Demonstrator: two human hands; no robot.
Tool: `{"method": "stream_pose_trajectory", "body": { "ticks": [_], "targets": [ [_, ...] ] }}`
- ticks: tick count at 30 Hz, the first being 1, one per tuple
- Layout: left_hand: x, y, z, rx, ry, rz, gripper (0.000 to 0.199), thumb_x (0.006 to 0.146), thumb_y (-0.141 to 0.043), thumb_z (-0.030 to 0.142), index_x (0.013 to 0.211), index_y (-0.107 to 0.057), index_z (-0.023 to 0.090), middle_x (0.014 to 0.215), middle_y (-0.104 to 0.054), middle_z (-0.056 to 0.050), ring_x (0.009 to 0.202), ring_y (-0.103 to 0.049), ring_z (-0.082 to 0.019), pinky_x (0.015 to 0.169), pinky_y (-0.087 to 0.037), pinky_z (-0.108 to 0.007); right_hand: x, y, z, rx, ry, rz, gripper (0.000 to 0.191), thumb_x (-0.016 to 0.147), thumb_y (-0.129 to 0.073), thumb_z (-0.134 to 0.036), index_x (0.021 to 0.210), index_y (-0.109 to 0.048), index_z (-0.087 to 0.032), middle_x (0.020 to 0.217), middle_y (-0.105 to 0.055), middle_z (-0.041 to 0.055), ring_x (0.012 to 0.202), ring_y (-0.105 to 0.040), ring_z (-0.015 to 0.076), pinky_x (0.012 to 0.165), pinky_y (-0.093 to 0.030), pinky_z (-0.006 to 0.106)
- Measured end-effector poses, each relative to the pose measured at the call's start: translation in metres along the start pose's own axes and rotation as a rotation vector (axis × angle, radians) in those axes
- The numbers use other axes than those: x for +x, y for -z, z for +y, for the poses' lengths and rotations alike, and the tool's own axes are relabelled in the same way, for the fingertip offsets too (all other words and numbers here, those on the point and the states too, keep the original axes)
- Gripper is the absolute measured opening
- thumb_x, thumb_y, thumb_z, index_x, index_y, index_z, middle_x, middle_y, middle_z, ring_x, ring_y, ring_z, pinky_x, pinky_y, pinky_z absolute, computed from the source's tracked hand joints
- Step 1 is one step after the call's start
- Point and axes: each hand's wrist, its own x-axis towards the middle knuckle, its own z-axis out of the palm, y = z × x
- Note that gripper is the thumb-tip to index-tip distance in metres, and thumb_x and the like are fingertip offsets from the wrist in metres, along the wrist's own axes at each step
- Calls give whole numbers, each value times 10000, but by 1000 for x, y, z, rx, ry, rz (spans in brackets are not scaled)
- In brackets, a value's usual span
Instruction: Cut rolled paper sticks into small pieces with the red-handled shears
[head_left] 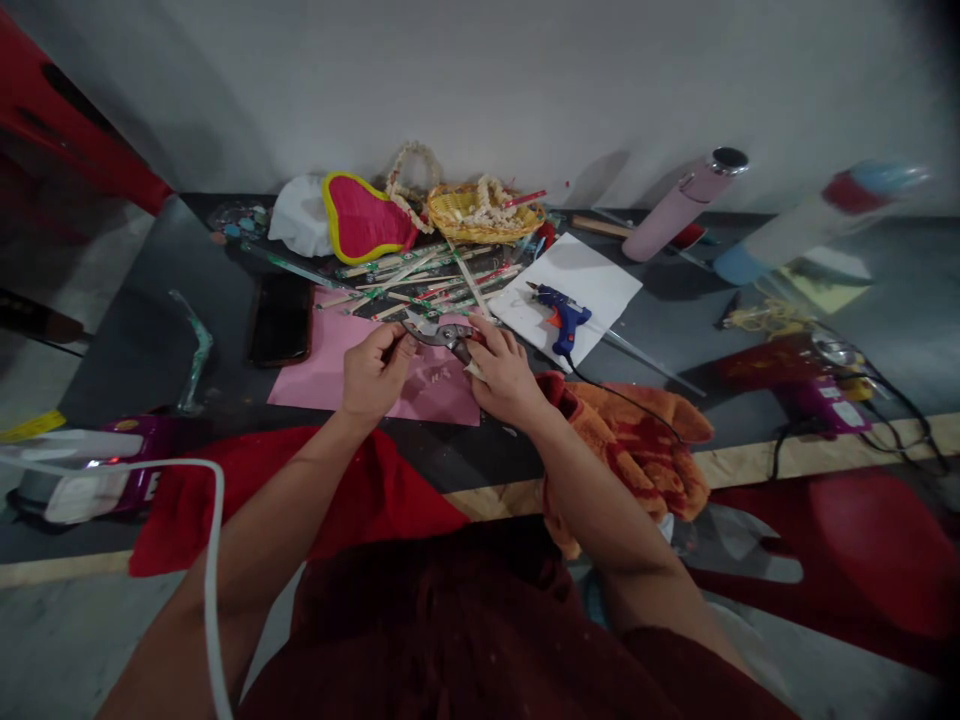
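"What is the person wearing?"
"A dark maroon top (435,630), filling the bottom centre of the frame, softly creased and almost black along its upper part."
"And the sleeves?"
"The right sleeve (694,665), at lower right, is the same maroon and short; the forearm is bare."
"The hands?"
"Left hand (375,378) and right hand (506,374), mid-frame, both bare."

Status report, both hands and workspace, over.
Right hand gripping pruning cutters  over pink paper. Left hand pinched at blade end; anything held, unclear. Glue gun rightward, on white paper.
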Motion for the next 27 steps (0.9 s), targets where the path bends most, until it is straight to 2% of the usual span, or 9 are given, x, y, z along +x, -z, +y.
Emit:
{"method": "stream_pose_trajectory", "body": {
  "ticks": [9,13,16,19,22,24,27],
  "targets": [
    [-1,0,2,33,-70,6,199,861,-549,303,860,-681,154,705,-685,-17,574,-555,-86,514,-404,-178,0,2,0,9,25,4,367,836,-472,-219,1196,-542,-191,1478,-357,94,1220,-404,317,926,-408,480],
    [-2,2,7,32,-99,-10,190,862,-547,287,821,-679,157,723,-699,-17,599,-583,-88,526,-412,-177,2,-3,1,79,-7,39,297,818,-516,-242,1107,-554,-183,1424,-433,116,1203,-443,314,935,-408,480],
    [-3,4,13,34,-121,-2,196,867,-545,283,791,-672,156,737,-712,-15,589,-584,-82,534,-418,-176,3,-9,1,172,-52,100,315,793,-564,-298,1081,-528,-176,1318,-521,152,1155,-498,313,918,-422,481],
    [-5,5,16,34,-129,13,196,871,-546,284,787,-670,157,737,-715,-11,589,-590,-79,539,-420,-172,3,-10,0,264,-76,155,454,790,-577,-345,1192,-470,-162,1206,-576,156,1074,-556,292,891,-447,453],
    [-7,5,16,51,-139,13,190,871,-545,275,784,-671,161,738,-716,-9,604,-605,-82,546,-419,-170,3,-7,-2,207,-58,124,644,818,-557,-364,1385,-336,-154,1256,-542,169,1114,-530,308,917,-433,467],
    [-7,4,15,62,-151,6,193,873,-542,270,779,-672,163,740,-716,-9,602,-605,-81,551,-422,-171,3,-4,-3,135,-55,65,659,833,-532,-331,1434,-300,-190,1262,-539,158,1137,-507,323,924,-425,482],
    [-8,3,14,58,-156,4,196,874,-539,268,775,-672,163,727,-715,-8,589,-601,-78,548,-426,-170,3,0,-5,101,-87,19,583,841,-482,-241,1411,-363,-219,1210,-570,136,1092,-525,307,904,-439,456]
  ]
}}
